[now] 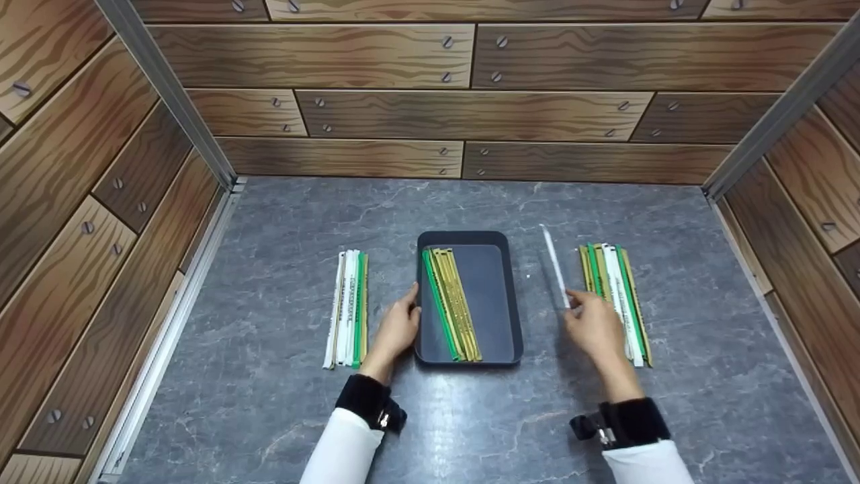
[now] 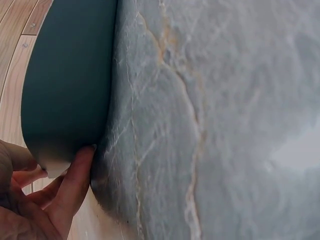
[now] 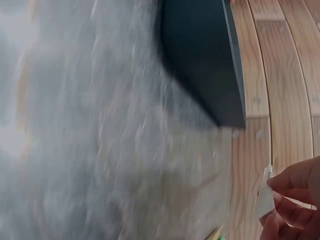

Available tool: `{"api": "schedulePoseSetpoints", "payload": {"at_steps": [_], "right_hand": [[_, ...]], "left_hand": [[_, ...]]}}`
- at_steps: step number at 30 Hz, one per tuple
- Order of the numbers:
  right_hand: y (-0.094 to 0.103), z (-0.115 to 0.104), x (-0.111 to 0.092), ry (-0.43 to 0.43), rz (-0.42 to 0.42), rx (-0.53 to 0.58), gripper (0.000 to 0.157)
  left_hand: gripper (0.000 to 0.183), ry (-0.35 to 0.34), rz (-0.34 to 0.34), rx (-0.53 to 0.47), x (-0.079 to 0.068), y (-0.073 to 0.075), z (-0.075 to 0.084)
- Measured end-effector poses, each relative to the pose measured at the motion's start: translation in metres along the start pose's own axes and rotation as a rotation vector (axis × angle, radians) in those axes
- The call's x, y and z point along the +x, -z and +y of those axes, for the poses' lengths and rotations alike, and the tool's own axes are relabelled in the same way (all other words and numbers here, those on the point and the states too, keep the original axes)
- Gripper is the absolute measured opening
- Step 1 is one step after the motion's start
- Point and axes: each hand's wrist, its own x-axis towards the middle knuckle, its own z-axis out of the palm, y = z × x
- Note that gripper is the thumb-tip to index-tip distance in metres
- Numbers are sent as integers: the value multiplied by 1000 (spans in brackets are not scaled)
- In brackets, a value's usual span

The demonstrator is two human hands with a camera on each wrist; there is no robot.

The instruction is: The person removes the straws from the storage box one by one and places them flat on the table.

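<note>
My left hand (image 1: 398,326) holds the left wall of a dark, shallow rectangular tray (image 1: 516,316), thumb low against its side in the left wrist view. Inside the tray, along its left side, lie a green stick packet (image 1: 440,306) and several gold stick packets (image 1: 458,306). To the tray's right, my right hand (image 1: 596,326) pinches one end of a slim white stick packet (image 1: 555,262), which points away from me. The right wrist view shows that white packet (image 3: 265,197) between thumb and fingers. Under and beside this hand is a row of mixed stick packets (image 1: 630,299).
Left of the left hand lies another row of white, green and gold stick packets (image 1: 347,309). The grey marbled tabletop (image 1: 282,255) is bounded by wood-print walls (image 1: 376,114) at the back and both sides.
</note>
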Motion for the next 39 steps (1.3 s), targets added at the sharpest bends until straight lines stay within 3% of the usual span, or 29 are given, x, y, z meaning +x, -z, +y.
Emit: {"api": "schedulePoseSetpoints", "payload": {"at_steps": [7,15,20,33,39], "right_hand": [[14,29,-3,-92,33,-78,37],[24,51,-7,-288,-82,-80,42],[28,62,-9,-340,-69,-77,43],[26,73,-11,-338,4,-59,42],[16,64,-6,-212,146,51,41]], "left_hand": [[52,7,-5,-24,0,0,1],[52,15,-18,-26,-1,0,1],[51,18,-13,-3,-1,0,2],[51,0,-6,-7,0,1,1],[51,3,-1,1,0,0,0]]}}
